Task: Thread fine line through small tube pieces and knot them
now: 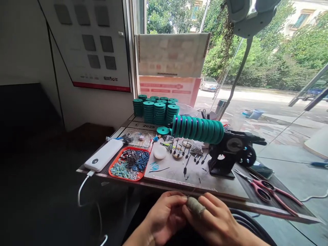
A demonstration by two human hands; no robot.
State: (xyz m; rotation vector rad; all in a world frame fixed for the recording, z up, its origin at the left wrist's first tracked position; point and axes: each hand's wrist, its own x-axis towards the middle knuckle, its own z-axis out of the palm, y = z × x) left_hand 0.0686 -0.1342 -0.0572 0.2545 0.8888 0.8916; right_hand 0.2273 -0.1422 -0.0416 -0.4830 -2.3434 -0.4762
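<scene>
Both hands meet just below the near edge of the table (179, 171), fingertips pressed together over something very small. The left hand (164, 215) curls in from the left, and the right hand (215, 218) comes in from the right with a grey cloth sleeve (195, 206) over one finger. Each hand is pinched narrow, but what sits between the fingertips is too small and too hidden to name; it may be a thin line or a tiny fitting, and I cannot tell which. The step in hand looks like fine finger work, a tying or threading of a small piece held close to the body. On the table behind, a black winding machine (230, 153) carries a row of green spools (197, 129) on its shaft, with more green spools stacked (155, 110) near the window. A red tray (112, 169) holds small blue and silver parts, just beside a white power bank (104, 154). Red-handled scissors (269, 191) lie to the right, well apart from the hands. The next move likely calls for a steady pinch and small, careful finger motion, since the piece is tiny and easily dropped.
</scene>
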